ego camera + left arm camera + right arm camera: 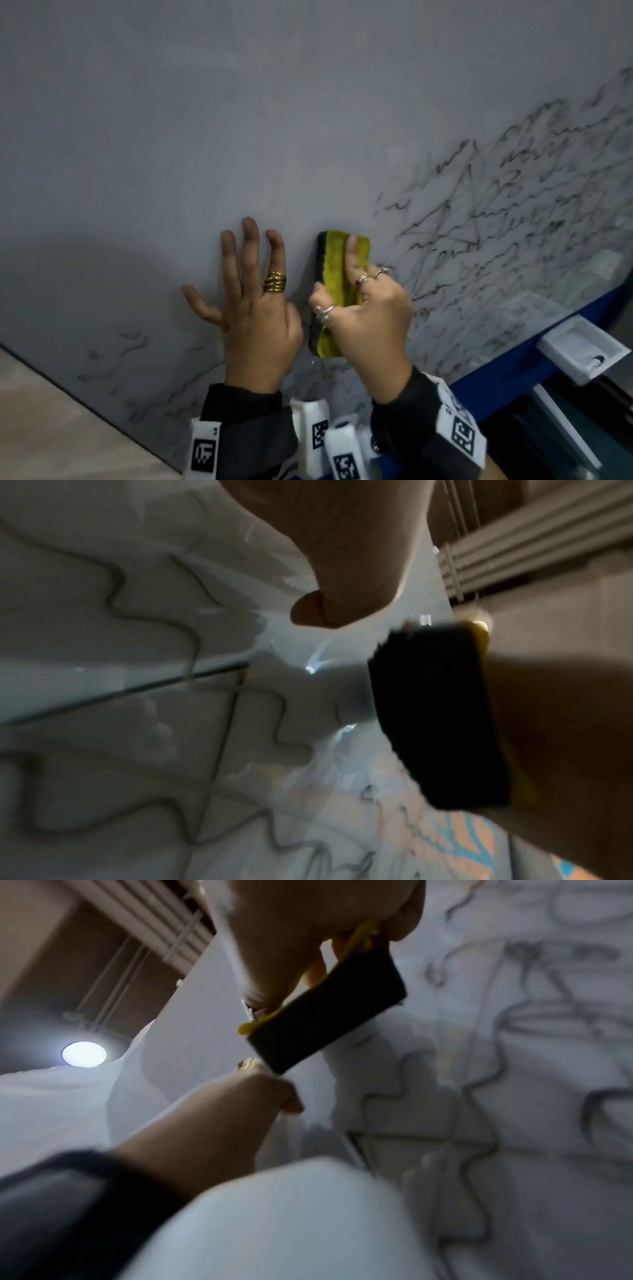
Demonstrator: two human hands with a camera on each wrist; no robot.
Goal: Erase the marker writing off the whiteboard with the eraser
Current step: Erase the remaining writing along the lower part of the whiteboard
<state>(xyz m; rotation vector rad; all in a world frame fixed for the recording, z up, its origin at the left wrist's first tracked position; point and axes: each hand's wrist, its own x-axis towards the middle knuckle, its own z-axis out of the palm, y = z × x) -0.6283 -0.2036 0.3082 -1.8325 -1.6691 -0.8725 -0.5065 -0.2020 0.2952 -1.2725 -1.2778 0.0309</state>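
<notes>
The whiteboard fills the head view. Black marker writing covers its right side, and fainter scribbles lie at the lower left. My right hand grips a yellow-backed eraser with a black felt face, pressed against the board at the centre. The eraser shows dark in the left wrist view, and the eraser also appears in the right wrist view. My left hand lies flat on the board just left of the eraser, fingers spread and straight.
A blue frame edge runs along the board's lower right. A white plastic tray is clipped to it. A pale wooden surface borders the board at the lower left.
</notes>
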